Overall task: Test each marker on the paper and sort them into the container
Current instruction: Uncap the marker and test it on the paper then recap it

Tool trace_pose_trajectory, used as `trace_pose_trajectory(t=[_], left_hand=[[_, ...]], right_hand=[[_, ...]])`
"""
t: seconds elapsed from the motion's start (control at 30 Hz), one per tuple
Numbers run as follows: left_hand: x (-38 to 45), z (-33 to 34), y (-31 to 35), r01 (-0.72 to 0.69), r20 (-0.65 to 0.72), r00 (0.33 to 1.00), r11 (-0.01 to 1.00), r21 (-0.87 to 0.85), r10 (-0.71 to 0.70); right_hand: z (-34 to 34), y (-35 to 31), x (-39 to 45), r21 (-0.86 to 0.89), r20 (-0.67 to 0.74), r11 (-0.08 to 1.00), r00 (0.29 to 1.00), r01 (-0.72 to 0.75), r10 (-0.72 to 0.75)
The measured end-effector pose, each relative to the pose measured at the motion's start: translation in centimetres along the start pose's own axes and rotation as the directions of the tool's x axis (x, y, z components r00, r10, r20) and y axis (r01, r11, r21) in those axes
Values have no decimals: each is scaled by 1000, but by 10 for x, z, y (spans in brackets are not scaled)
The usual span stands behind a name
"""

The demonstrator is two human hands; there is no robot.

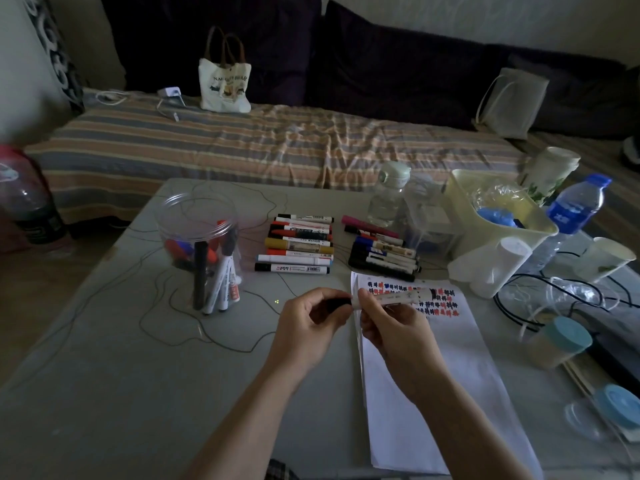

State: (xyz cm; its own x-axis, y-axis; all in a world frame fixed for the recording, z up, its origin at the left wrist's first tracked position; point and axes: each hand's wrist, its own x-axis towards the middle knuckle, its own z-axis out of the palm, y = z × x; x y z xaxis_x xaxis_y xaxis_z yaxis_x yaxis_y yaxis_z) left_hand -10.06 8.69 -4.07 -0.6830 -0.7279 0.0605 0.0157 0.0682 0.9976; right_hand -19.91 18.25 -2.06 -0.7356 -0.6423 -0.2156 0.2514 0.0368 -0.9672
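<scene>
Head view, going from the left edge across to the right:

- A dark bottle with a red top (20,199) is standing off the table's left side.
- The clear round container (199,233) is sitting on the grey table (104,375), with several markers leaning inside it, some reaching out over the rim and down to the table.
- A row of markers (298,244) is lying just right of the container, each with its long axis running left to right, stacked one behind the other.
- The left hand (308,323) is curling its fingers around a black cap (337,303), gripping it at the left end of the held marker.
- The held marker (398,296) is lying nearly level above the paper's top edge, its long axis running left to right, its black-capped end pointing left.
- The right hand (394,323) is grasping the marker's white barrel, thumb and fingers wrapping it from below.
- A second group of markers (381,251) is lying behind the paper, angled slightly.
- The paper (433,393) is lying under the hands, carrying rows of black, red and blue test marks near its top.
- A cream bin (460,188), water bottles and blue-lidded jars are crowding the right side.
</scene>
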Motion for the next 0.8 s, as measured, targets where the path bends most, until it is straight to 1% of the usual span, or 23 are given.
trace_pose_trajectory(t=[0.13,0.23,0.3,0.33,0.37,0.4,0.43,0.47,0.5,0.53,0.57,0.6,0.67,0.73,0.8], left_hand=[[1,-3,-3,-23,11,1000,999,29,23],[4,-8,-5,-32,82,996,997,77,25],[10,-18,-7,-21,113,994,996,85,11],[15,-24,-8,-31,110,994,995,98,20],[19,-29,-10,-55,109,993,989,135,40],[23,-33,-10,-82,124,990,981,177,60],[27,-34,-11,-106,147,986,971,215,75],[31,-32,-11,-124,174,981,963,238,83],[34,-28,-12,-140,202,975,957,255,89],[38,-25,-15,-160,221,970,947,279,99],[43,-22,-19,-183,225,968,928,325,112],[49,-21,-25,-208,208,969,895,395,133],[64,-28,-39,-210,119,978,792,574,174],[76,-41,-50,-177,32,976,691,701,217],[87,-52,-59,-172,41,971,577,798,234]], right_hand=[[-2,1,1,27,48,995,994,-97,96],[-14,-2,0,100,151,969,966,-227,211],[-31,-7,1,96,192,958,949,-271,249],[-40,-10,4,35,176,968,955,-250,240],[-47,-12,8,-96,148,976,967,-196,208],[-52,-14,13,-290,137,951,979,-106,151],[-53,-17,18,-495,166,869,983,14,79],[-52,-19,25,-664,236,732,972,155,9],[-47,-20,32,-765,327,580,945,280,-25],[-42,-20,39,-810,399,455,916,370,-34],[-38,-18,46,-829,438,364,898,425,-50],[-36,-17,54,-840,451,296,888,455,-87],[-42,-14,78,-865,411,218,887,452,-209],[-57,-13,107,-918,276,185,901,350,-335],[-73,-13,137,-956,141,182,906,229,-399]])
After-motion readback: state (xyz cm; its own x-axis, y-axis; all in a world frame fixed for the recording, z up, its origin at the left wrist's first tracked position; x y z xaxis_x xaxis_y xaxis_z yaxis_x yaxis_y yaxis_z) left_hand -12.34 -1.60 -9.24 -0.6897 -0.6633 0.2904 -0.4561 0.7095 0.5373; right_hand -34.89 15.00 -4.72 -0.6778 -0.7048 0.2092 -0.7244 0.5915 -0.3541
